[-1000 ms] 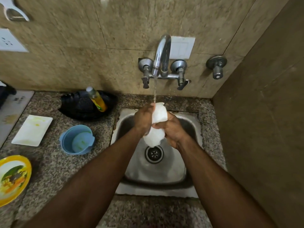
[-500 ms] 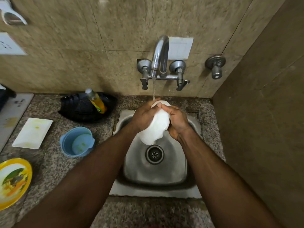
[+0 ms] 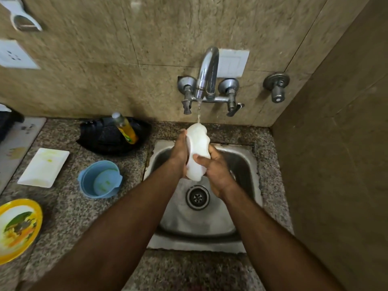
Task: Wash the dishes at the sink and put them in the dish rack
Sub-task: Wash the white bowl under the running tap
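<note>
A white dish with a wavy rim [image 3: 197,152] stands on edge over the steel sink [image 3: 245,164], right under the thin stream from the tap [image 3: 206,74]. My left hand [image 3: 180,150] presses against its left face. My right hand [image 3: 216,171] grips its lower right side, thumb across the front. On the counter to the left lie a white rectangular plate [image 3: 43,166], a blue bowl set [image 3: 100,179] and a yellow-rimmed plate [image 3: 17,227] with food residue. A black dish rack [image 3: 100,135] stands at the back, with a yellow soap bottle [image 3: 126,131] leaning in it.
A brown wall [image 3: 336,164] closes off the right side next to the sink. A second valve [image 3: 277,87] sticks out of the back wall at the right. An induction hob edge [image 3: 19,141] lies at the far left. The sink drain [image 3: 197,196] is uncovered.
The white dish has been turned between my hands from a tilted pose to nearly upright under the stream. My right hand has slid lower on it.
</note>
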Tool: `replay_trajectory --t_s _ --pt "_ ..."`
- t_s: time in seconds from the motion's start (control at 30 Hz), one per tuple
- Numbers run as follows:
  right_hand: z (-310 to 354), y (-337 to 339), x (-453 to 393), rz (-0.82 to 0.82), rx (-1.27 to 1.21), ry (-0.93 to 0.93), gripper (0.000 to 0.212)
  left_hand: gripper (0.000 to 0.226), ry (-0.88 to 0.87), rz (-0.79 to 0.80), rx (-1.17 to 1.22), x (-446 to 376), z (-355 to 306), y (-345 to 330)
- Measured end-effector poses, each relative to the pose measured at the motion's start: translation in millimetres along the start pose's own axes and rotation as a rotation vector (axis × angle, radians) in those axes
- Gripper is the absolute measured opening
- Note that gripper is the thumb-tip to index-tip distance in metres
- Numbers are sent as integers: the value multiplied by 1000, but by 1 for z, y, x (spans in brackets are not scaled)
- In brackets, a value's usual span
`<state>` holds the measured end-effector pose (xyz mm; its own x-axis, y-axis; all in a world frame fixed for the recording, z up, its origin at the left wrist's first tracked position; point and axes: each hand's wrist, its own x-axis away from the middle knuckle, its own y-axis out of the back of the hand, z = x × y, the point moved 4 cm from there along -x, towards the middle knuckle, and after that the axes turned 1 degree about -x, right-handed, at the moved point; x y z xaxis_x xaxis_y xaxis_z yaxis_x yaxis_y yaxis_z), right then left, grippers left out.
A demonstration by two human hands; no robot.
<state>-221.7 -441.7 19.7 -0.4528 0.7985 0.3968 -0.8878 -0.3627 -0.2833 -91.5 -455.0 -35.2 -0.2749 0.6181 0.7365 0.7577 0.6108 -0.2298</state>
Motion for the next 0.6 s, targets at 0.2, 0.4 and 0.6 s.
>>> replay_trajectory --t_s 0.2,0.4,0.6 --pt "11 5 -3 -140 -19 25 30 50 -699 -127 -628 27 -13 -11" --pt "17 7 -6 -181 -74 11 35 42 -1015 261 -705 35 -17 -22" --pt "19 4 0 -134 -21 10 31 26 -384 159 -318 21 -23 -9"
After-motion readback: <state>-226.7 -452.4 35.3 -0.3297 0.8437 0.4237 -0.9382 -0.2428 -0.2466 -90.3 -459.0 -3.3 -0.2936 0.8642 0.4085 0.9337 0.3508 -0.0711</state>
